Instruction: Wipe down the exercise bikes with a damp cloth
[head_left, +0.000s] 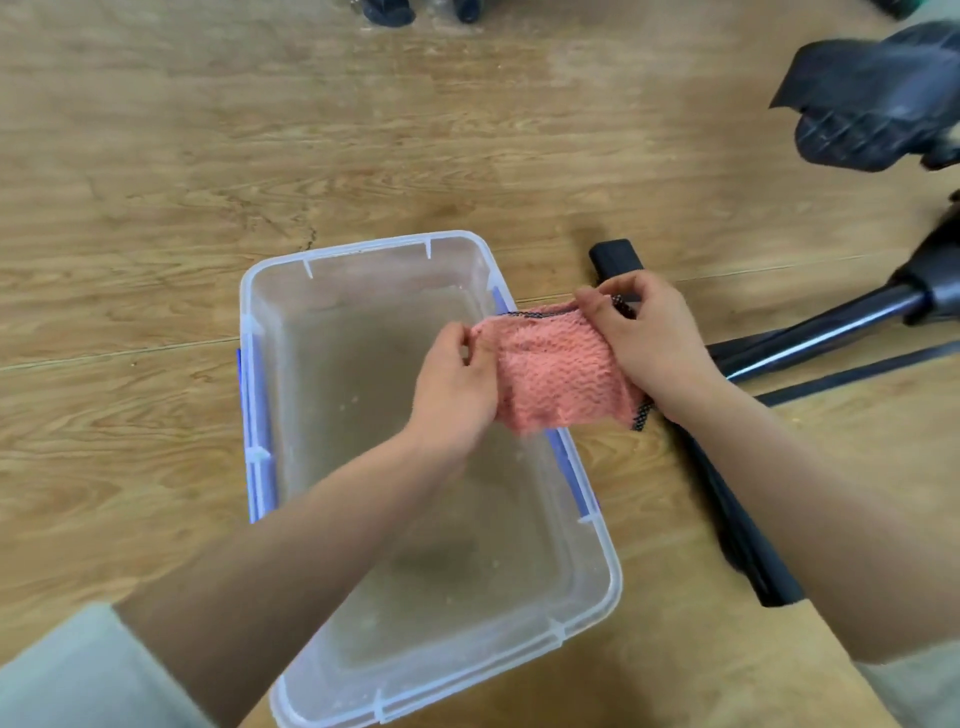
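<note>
On the left, a clear tub (248, 332) on the wood floor (156, 182). Above its right rim, left hand (457, 384) pinching one edge of the cloth (561, 379): pink, bumpy, dark net trim on top. Right hand (654, 338) gripping the other edge. Far right, black bike frame (810, 338) and pedal (878, 104), blurry, cut off.

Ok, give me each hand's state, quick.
Left hand: pinching the left edge of the pink cloth.
Right hand: pinching the cloth's right edge.
</note>
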